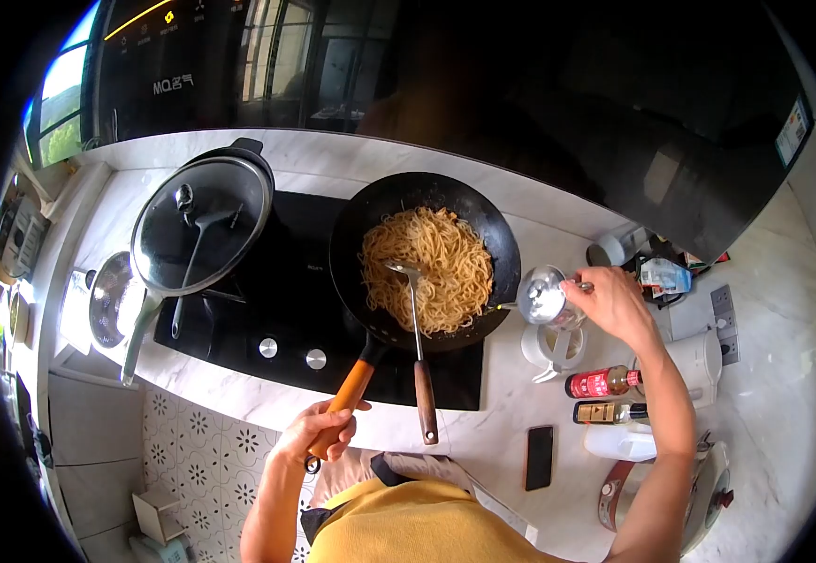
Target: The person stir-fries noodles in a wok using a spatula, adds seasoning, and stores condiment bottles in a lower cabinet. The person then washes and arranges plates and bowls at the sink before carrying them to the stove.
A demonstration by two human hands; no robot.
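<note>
A black wok (351,216) full of noodles (441,253) stands on the black hob. My left hand (323,430) is closed around its orange-brown handle (350,387). Inside the wok rests a metal spatula (415,310), its head on the noodles and its wooden handle over the near rim. Right of the wok, my right hand (607,298) is closed on a clear glass container with a shiny metal top (543,295), tilted toward the wok. Below that container stands a white pot (537,351).
At left are a lidded pan (203,225) and a metal bowl (112,305). On the right counter lie a red-labelled bottle (600,382), a dark bottle (605,412) and a phone (539,458). A white kettle (697,366) and a glass-lidded cooker (616,493) stand farther right.
</note>
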